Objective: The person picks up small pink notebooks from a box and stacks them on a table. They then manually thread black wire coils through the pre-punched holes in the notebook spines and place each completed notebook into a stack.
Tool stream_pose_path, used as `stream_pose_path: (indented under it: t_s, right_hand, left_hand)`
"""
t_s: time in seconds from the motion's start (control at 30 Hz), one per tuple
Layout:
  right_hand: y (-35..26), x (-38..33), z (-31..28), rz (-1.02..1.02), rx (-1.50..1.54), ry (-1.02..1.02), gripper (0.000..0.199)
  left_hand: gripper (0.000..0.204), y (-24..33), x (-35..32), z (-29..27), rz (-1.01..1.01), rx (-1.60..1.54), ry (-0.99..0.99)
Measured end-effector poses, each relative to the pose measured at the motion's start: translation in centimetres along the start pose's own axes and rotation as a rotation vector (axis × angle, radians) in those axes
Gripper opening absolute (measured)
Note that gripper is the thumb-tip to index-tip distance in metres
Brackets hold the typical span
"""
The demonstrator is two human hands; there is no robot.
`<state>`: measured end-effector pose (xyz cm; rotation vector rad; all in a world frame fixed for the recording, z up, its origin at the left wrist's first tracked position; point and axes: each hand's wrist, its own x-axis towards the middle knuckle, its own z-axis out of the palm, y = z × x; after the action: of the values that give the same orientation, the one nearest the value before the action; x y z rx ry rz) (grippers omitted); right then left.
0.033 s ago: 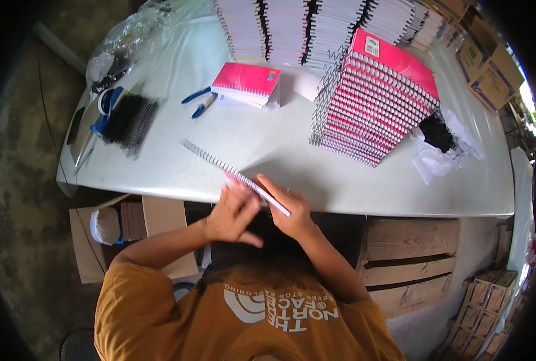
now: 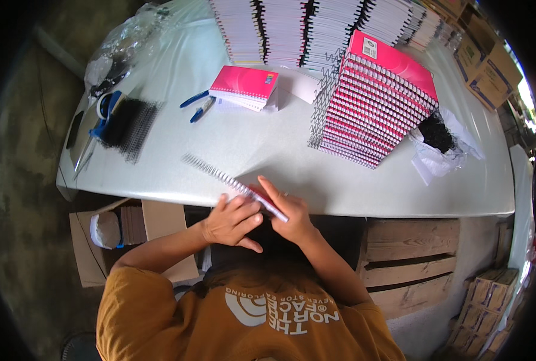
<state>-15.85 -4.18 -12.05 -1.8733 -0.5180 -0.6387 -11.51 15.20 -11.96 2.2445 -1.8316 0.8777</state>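
Observation:
A small notebook (image 2: 274, 210) with a pink cover is held edge-on over the table's front edge. My right hand (image 2: 293, 215) grips its body between thumb and fingers. A wire spiral (image 2: 206, 168) runs along its bound edge and sticks out far beyond it to the upper left, blurred at the free end. Just below the spiral is my left hand (image 2: 235, 222), its fingers spread and their tips against or very near the wire. Whether they touch it I cannot tell.
On the white table (image 2: 160, 180) stand a tall stack of pink spiral notebooks (image 2: 376, 108), a small notebook pile (image 2: 244, 84), blue-handled pliers (image 2: 202, 110), loose black spirals (image 2: 129, 129) and a tape dispenser (image 2: 107, 111). Bound page stacks (image 2: 286, 30) line the back. An open carton (image 2: 166, 225) sits below left.
My left hand's fingers have shifted slightly along the spiral and spread more. The notebook and its spiral have dipped a little; my right hand keeps its hold.

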Motion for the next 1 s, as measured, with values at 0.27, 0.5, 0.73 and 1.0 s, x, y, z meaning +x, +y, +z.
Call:
stream_pose_path:
  t_s: [0.27,0.5,0.73,1.0]
  right_hand:
    - [0.3,0.4,0.1,0.031,0.032,0.012,0.07]
    - [-0.7,1.6,0.6,0.215,0.298,-0.016,0.07]
    - [-0.9,2.1,-0.8,0.444,0.276,-0.119,0.091]
    - [-1.0,2.4,-0.7,0.603,0.241,-0.189,0.093]
  left_hand:
    - [0.109,1.9,0.3,0.7,-0.153,-0.313,-0.022]
    - [0.104,2.3,1.8,1.5,-0.225,-0.411,0.111]
    - [0.049,-1.1,7.9,-5.0,-0.328,-0.242,-0.19]
    - [0.025,-3.2,10.6,-6.8,-0.321,-0.284,-0.375]
